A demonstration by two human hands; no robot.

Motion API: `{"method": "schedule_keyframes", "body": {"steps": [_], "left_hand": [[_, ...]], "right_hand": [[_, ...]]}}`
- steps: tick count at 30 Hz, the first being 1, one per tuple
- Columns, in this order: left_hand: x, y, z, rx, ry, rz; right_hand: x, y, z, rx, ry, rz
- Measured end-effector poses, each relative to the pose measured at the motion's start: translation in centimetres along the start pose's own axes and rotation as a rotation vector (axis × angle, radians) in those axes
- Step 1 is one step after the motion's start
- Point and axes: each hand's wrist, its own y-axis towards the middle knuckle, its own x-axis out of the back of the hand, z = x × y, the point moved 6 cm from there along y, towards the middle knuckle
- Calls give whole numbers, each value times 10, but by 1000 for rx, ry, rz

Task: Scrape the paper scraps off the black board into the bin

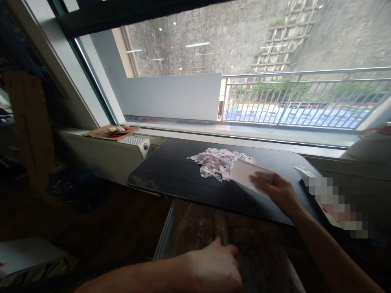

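A pile of small white and pinkish paper scraps (218, 162) lies on the dark tabletop (171, 175). My right hand (276, 187) grips a flat whitish card (244, 173), its far edge against the pile's right side. Below the table's front edge is a clear plastic container (166, 234) with some scraps visible inside. My left hand (218, 260) is closed at the container's right rim, one finger lying along it; the lower fingers are partly hidden.
A pixelated object (336, 203) lies at the table's right end. Behind the table runs a windowsill (195, 136). On the left, a white radiator (104, 150) carries brown cardboard (91, 132) with small coloured items. A tall cardboard piece (27, 130) stands far left.
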Motion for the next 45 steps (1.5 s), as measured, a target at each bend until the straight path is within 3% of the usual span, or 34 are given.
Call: {"method": "schedule_keyframes", "body": {"steps": [4,10,14,25,33,45], "left_hand": [[-1,-4,1,2,18,-38],[-4,-2,1,4,29,9],[-4,-4,0,14,34,-39],[1,-6,-1,44,0,-8],[4,-7,-3,75,-25,72],[2,-7,-2,65,-19,49]], "right_hand": [[4,-9,6,2,-72,22],[5,-16,18,18,-104,51],[19,-23,23,19,-205,-2],[48,-44,39,20,-321,-65],[52,-54,51,63,-401,-86],[54,-62,56,81,-442,-90]]}}
